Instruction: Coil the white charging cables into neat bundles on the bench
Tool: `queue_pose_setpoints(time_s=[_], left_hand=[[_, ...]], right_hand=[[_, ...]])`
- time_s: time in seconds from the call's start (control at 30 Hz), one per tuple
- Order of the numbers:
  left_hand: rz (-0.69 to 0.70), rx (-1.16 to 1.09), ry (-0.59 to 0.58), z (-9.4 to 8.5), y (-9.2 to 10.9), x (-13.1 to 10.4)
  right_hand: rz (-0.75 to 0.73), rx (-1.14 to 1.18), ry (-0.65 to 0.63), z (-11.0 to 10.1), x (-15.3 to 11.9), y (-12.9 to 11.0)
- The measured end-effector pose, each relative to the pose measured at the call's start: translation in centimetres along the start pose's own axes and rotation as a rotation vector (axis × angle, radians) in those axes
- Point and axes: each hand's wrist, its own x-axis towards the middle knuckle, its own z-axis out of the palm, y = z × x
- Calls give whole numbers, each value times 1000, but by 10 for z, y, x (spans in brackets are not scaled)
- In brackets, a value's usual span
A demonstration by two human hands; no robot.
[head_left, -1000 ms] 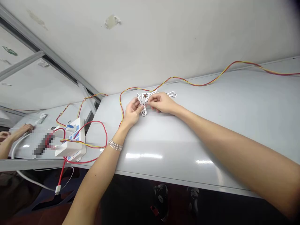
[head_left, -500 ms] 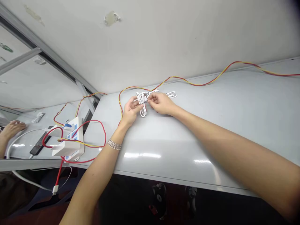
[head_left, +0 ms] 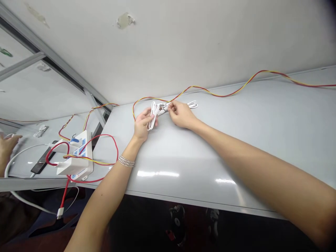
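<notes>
A looped bundle of white cable (head_left: 151,120) is in my left hand (head_left: 142,126), held between thumb and fingers just above the table. My right hand (head_left: 183,114) is to its right, with thumb and forefinger pinched together; whatever is between them is too small to make out. Between my hands lies another white cable bundle (head_left: 163,109), with dark ties around it, partly behind my right fingers. The looped end of a white cable (head_left: 193,104) shows on the table beyond my right hand.
A red and yellow twisted wire (head_left: 223,95) runs along the wall. To the left, a white power strip (head_left: 89,150) carries plugs and red cables. Past a grey frame post (head_left: 97,111), another person's hand (head_left: 9,145) is near a white cable bundle (head_left: 41,131).
My left hand has moved slightly left with its cable bundle, away from my right hand. The dark tie seen across that bundle earlier no longer shows. My right hand has barely moved.
</notes>
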Motion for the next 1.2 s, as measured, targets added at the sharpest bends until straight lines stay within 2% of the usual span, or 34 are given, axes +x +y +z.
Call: queue_pose_setpoints(time_s=[0.13,0.37,0.67,0.83,1.03,1.2], left_hand=[[33,24,85,-3,-5,4],[75,12,271,-2,-11,6],[68,-19,279,5,-5,2],[85,21,248,5,-5,1],[224,84,255,5,-10,4],[205,101,231,7,-11,2]], right_hand=[[25,-20,67,1,1,2],[-38,-110,52,2,-5,-7],[5,-279,97,-1,-9,-12],[-14,-303,-10,-3,-11,-15],[23,-417,-52,-2,-12,-17],[-95,-433,-163,-4,-12,-15]])
